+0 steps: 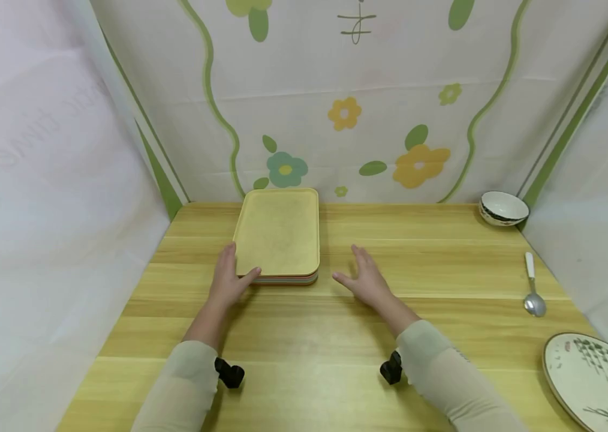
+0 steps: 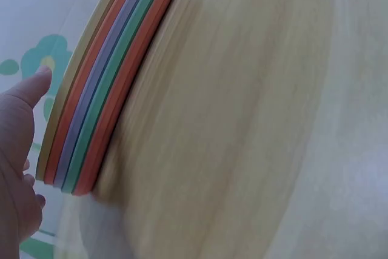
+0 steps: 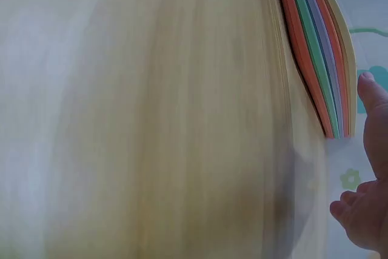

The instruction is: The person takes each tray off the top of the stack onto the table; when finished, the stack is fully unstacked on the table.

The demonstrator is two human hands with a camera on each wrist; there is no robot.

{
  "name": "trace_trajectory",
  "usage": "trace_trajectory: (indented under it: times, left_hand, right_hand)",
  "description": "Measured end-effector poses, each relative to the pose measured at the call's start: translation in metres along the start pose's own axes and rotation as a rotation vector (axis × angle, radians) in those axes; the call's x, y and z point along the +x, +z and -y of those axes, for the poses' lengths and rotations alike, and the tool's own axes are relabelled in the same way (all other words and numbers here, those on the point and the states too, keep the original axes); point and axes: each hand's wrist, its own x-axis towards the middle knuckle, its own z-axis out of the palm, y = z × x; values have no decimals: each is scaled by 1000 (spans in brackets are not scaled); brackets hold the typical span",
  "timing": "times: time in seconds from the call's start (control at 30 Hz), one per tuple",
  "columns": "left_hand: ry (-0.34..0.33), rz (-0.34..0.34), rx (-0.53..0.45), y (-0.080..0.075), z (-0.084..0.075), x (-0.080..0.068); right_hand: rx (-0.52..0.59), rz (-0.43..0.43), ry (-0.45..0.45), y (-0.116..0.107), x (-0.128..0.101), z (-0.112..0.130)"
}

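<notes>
Wooden table (image 1: 444,252): left hand (image 1: 226,281) touches trays (image 1: 278,234), thumb at the corner; right hand (image 1: 367,279) hovers beside them, fingers spread, likely about to grip the stack's other side.

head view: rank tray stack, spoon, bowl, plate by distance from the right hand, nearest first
From the right hand:
1. Tray stack, just to its left, not touched.
2. Spoon, to the right on the table.
3. Bowl at the far right corner and plate at the near right edge: too close to call.
</notes>
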Motion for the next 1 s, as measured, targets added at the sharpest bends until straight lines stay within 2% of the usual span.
trace_trajectory:
  times: [0.23,0.33,0.47,0.6,0.77,1.0]
  left_hand:
    - [-57,-35,-154,-1,16,-2]
    - [-54,-52,-242,1,21,-1]
    - [-39,-39,-358,4,26,-1]
    - [-61,-32,-404,5,28,-1]
    - [-60,-48,-458,5,27,0]
    - [-77,-70,-482,6,30,1]
  right_hand:
    - [164,27,-9,16,2,9]
    - [228,52,2,25,3,12]
    - [305,86,25,35,4,17]
    - [366,99,32,43,6,23]
    - [375,95,-3,47,8,31]
    - [332,56,-12,51,11,39]
